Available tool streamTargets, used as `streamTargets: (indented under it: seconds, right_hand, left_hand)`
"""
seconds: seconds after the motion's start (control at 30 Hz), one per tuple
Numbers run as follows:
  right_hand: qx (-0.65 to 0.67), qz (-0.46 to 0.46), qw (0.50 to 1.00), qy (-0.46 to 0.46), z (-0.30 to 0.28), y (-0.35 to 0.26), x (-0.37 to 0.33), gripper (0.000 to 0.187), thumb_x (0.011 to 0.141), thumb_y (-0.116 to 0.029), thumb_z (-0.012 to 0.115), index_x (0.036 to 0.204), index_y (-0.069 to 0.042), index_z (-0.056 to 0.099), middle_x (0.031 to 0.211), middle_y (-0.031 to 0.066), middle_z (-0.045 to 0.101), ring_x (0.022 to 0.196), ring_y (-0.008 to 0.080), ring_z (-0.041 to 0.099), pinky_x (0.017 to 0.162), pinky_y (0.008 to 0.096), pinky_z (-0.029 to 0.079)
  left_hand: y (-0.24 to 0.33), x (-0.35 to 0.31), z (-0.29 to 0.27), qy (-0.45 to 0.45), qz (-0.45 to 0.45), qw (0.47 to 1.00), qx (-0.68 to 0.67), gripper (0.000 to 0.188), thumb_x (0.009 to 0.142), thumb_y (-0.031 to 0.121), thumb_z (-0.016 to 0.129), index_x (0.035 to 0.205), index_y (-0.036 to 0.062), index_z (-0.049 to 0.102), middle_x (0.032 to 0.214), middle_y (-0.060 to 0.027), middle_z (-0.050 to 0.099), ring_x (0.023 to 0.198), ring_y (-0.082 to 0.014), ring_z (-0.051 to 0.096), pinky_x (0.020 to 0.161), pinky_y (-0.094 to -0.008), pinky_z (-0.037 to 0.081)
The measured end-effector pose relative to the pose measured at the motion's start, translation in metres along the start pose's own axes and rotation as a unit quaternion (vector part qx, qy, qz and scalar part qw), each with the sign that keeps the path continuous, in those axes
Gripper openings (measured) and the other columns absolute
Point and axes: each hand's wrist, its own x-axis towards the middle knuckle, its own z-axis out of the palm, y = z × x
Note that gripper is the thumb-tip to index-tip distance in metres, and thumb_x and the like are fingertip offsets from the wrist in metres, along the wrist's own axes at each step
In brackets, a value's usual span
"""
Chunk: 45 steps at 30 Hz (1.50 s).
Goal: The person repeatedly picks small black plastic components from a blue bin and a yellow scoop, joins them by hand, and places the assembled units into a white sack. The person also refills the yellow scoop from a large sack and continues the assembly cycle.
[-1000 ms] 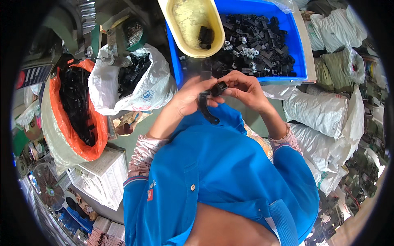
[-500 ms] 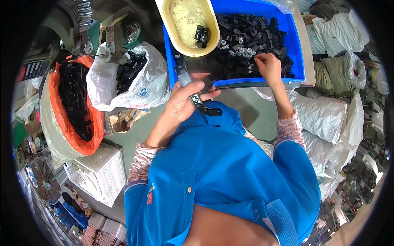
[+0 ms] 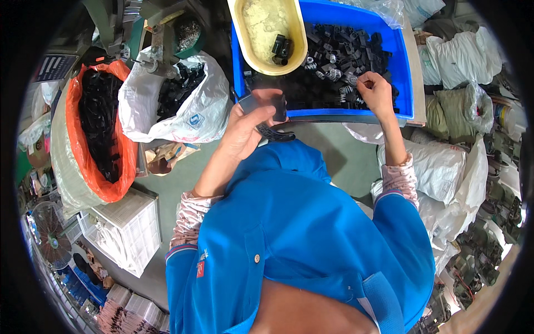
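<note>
My left hand (image 3: 238, 132) is closed around a black part with a curved handle (image 3: 277, 134); a dark block (image 3: 280, 107) shows by its fingertips, and the thumb lies across the pieces. Over the near right part of a blue bin (image 3: 410, 83), my right hand (image 3: 378, 97) is pinched together. Whatever is between those fingertips is too small to make out. Beside them, loose metal coil springs (image 3: 334, 73) lie on a heap of small black plastic parts (image 3: 356, 50). A yellow tub (image 3: 303, 47) at the bin's left side holds a few black pieces (image 3: 282, 49).
To the left stand a white sack (image 3: 214, 119) and an orange-lined sack (image 3: 129, 156), both with black parts inside. A white plastic crate (image 3: 142, 228) is below them. Full white sacks (image 3: 436, 167) are piled at the right. Machinery (image 3: 161, 42) stands at the far left.
My right hand has shifted slightly to the right over the bin, its fingers still pinched. The curved part in my left hand has turned, so less of its handle shows.
</note>
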Motion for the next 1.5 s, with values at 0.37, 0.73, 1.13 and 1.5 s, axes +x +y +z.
streamTargets:
  seconds: [0.37, 0.73, 1.13, 1.5]
  right_hand:
    - [0.141, 0.031, 0.987, -0.074, -0.004, 0.003, 0.005, 0.004, 0.079, -0.005, 0.066, 0.078, -0.001, 0.066, 0.072, 0.0073, 0.065, 0.067, 0.0120, 0.062, 0.064, 0.0272, 0.049]
    - [0.204, 0.090, 0.944, -0.244, -0.012, 0.006, 0.011, 0.005, 0.081, -0.002, 0.063, 0.081, 0.000, 0.067, 0.073, 0.0019, 0.065, 0.067, 0.0081, 0.058, 0.058, 0.0241, 0.046]
    - [0.389, 0.153, 0.894, -0.160, -0.009, 0.007, 0.027, 0.005, 0.082, -0.001, 0.059, 0.084, -0.002, 0.064, 0.074, 0.0031, 0.064, 0.058, 0.0082, 0.055, 0.053, 0.0217, 0.043]
    - [0.487, 0.165, 0.831, -0.211, -0.015, 0.003, 0.017, 0.003, 0.089, -0.004, 0.060, 0.090, -0.001, 0.062, 0.089, 0.0108, 0.068, 0.070, 0.0114, 0.065, 0.057, 0.0218, 0.049]
  left_hand:
    - [0.006, 0.000, 0.006, 0.004, 0.002, 1.000, -0.027, 0.033, 0.090, 0.003, 0.063, 0.122, -0.0029, 0.057, 0.106, -0.0142, 0.066, 0.092, -0.0210, 0.066, 0.080, -0.0385, 0.059]
    - [0.001, 0.000, 0.000, 0.007, 0.007, 1.000, -0.029, 0.036, 0.089, 0.002, 0.064, 0.123, -0.0041, 0.055, 0.106, -0.0140, 0.066, 0.092, -0.0210, 0.066, 0.078, -0.0388, 0.059]
    - [0.004, 0.003, 0.000, 0.017, 0.001, 0.998, -0.054, 0.033, 0.089, 0.002, 0.062, 0.122, -0.0049, 0.056, 0.102, -0.0139, 0.064, 0.090, -0.0213, 0.065, 0.076, -0.0399, 0.061]
    - [-0.004, 0.024, 0.009, -0.034, -0.037, 0.999, -0.008, 0.034, 0.088, 0.007, 0.062, 0.120, -0.0024, 0.054, 0.112, -0.0184, 0.064, 0.099, -0.0256, 0.065, 0.083, -0.0406, 0.057]
